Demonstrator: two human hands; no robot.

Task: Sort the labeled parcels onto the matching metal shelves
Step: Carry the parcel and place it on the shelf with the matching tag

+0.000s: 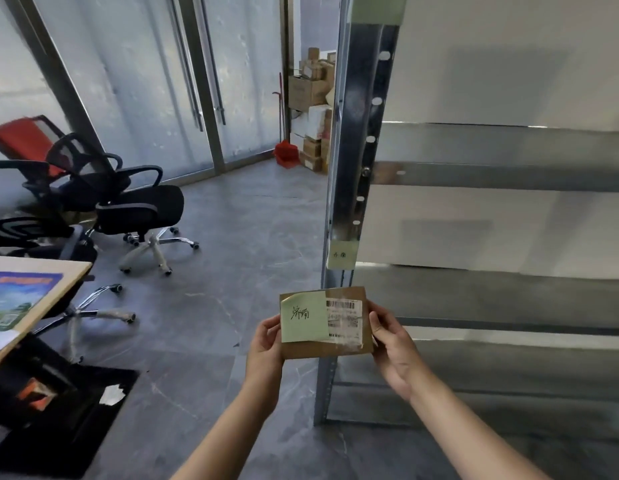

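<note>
I hold a small flat brown parcel (339, 348) in front of me with both hands. A green sticky note (303, 320) with handwriting and a white barcode label (343, 318) cover its face. My left hand (266, 344) grips its left edge and my right hand (393, 344) grips its right edge. Just behind the parcel rises the upright post (358, 133) of a metal shelf unit, with a small green handwritten tag (340, 255) stuck on it. Bare shelf boards (509, 174) run off to the right at several heights.
Black office chairs (135, 202) and a red-backed one stand on the grey floor at left. A wooden table corner (58, 275) with a printed sheet is at the lower left, above black mats. Stacked cartons (313, 109) and a red dustpan (285, 154) sit by the glass doors.
</note>
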